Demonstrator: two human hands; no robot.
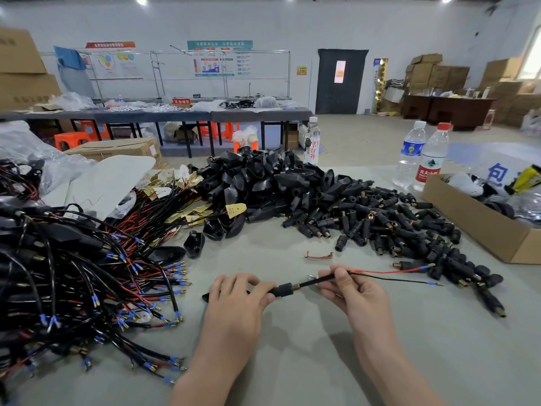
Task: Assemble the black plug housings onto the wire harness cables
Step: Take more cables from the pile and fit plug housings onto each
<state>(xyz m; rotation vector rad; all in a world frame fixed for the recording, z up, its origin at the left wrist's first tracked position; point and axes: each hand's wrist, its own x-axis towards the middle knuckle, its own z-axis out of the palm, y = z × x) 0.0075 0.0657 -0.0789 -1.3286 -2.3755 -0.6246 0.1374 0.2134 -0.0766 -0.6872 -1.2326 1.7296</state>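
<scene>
**Left hand** [237, 294]: grip clenched round the rear of a black plug housing [283, 290], whose brass-collared mouth points toward the other grip. **Right hand** [351, 285]: grip pinching the sheathed cable [317, 281] just beyond that mouth. Housing and cable share one long axis, rising slightly from the left grip to the right. Beyond the right grip, the red wire [380, 271] and black wire [395, 279] trail outward over the counter [292, 347]. Seating probably calls for travel along this axis, with the left grip nearer the housing.

The table [439, 361] carries harness cables [73, 273], black plug housings [263, 183], barrel connectors [380, 224], water bottles [409, 153] and a cardboard box [483, 227].
</scene>
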